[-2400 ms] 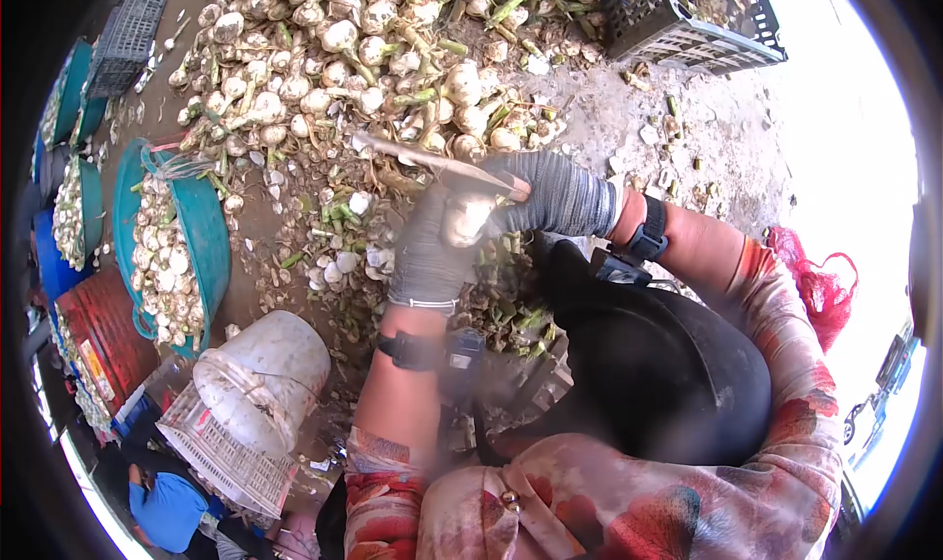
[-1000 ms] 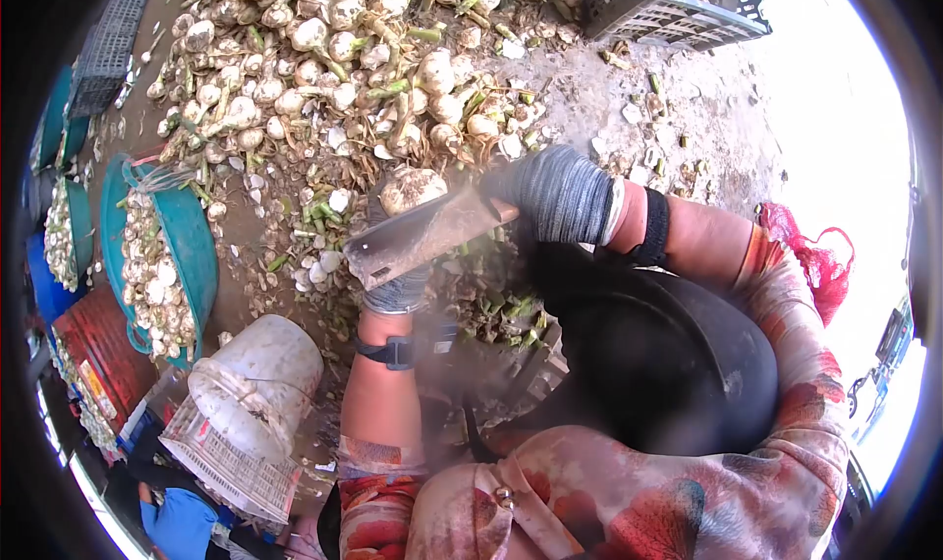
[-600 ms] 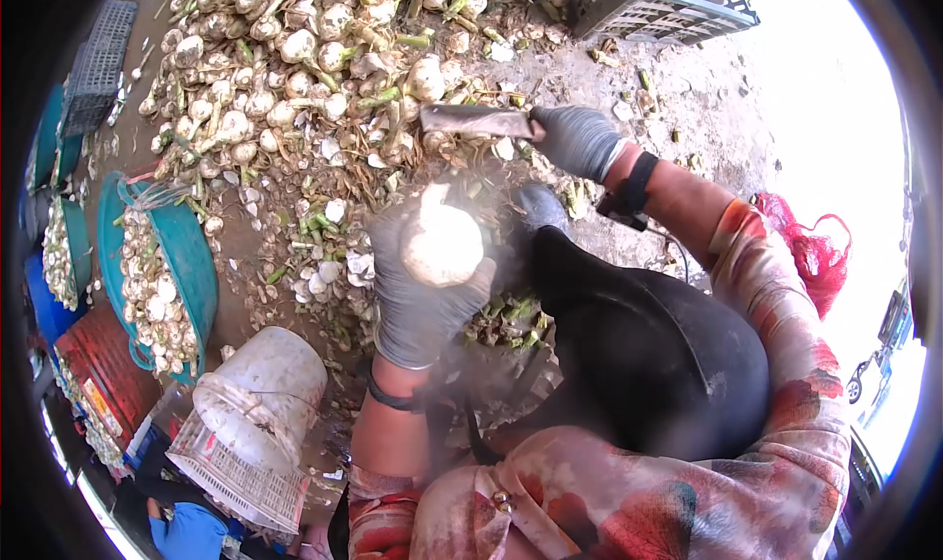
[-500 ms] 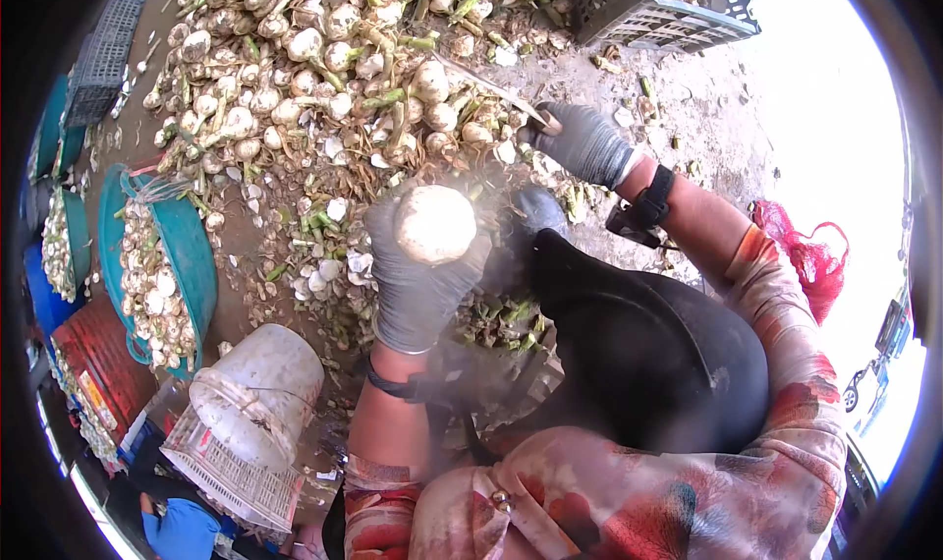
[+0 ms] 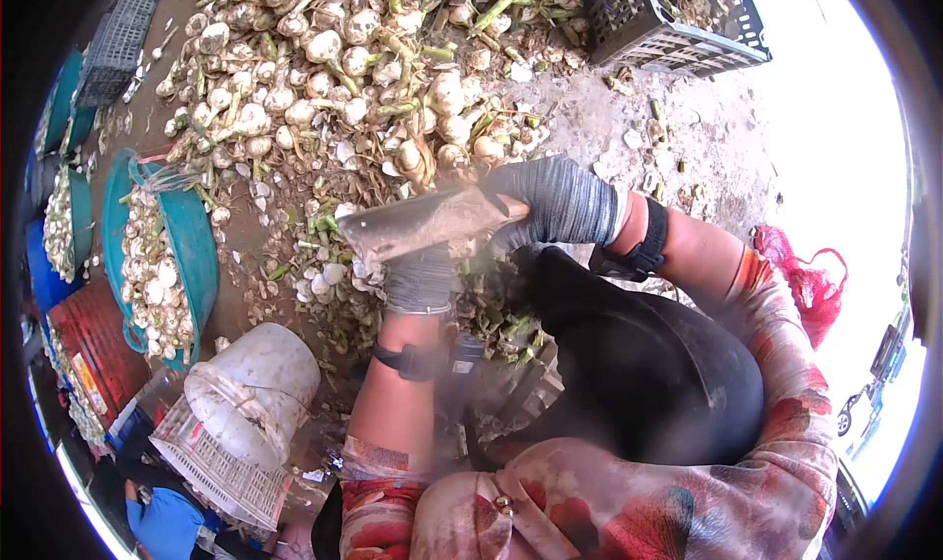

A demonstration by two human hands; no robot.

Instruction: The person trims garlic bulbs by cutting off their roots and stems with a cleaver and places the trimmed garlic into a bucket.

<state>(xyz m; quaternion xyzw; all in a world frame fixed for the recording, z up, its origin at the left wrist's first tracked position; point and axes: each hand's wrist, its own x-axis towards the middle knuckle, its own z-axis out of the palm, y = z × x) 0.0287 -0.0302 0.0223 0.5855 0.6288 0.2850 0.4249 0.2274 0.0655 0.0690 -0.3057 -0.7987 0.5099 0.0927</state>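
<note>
My right hand [image 5: 560, 201], in a grey knit glove, is closed around a knife [image 5: 422, 224]. The knife's broad, dirt-marked blade points left. Just below the blade is my left hand [image 5: 419, 280], also gloved in grey. Its fingers and anything in them are hidden behind the blade and my right hand; no bulb shows there. Beyond both hands lies a large heap of garlic bulbs [image 5: 319, 98] with cut green and dry stems. Loose peelings and stem pieces [image 5: 324, 275] litter the ground left of my left hand.
A black crate [image 5: 678, 44] stands at the far right. To the left are a teal tub [image 5: 193, 265] of garlic, a white bucket [image 5: 257, 388] over a pale crate [image 5: 221, 467], and a red container [image 5: 98, 349]. A red mesh bag [image 5: 810, 280] lies right. Another person's blue clothing [image 5: 167, 526] shows lower left.
My right hand has swung left with the knife, bringing its blade over my left hand. The pale garlic bulb seen in my left hand before is now hidden.
</note>
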